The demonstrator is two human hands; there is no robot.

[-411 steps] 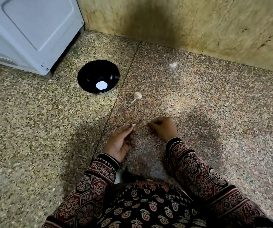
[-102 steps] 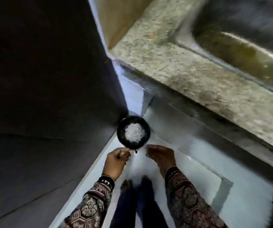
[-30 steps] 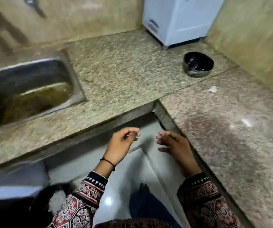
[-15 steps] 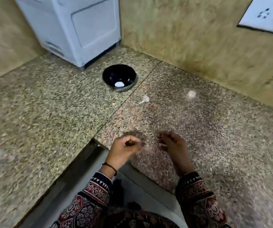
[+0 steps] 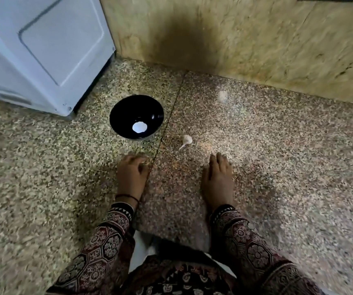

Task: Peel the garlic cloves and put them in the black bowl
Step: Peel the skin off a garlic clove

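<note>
Garlic clove (image 5: 186,139) is being reached for, pinch needed next; right hand (image 5: 217,179) fingers flat, empty, left hand (image 5: 132,173) curled, contents unclear.

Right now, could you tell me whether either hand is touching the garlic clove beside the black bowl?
No, the garlic clove lies on the granite counter, apart from the left hand and the right hand.

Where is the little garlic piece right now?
In the head view, the garlic clove lies on the granite counter, just right of the black bowl and a little ahead of the right hand, touching neither.
</note>
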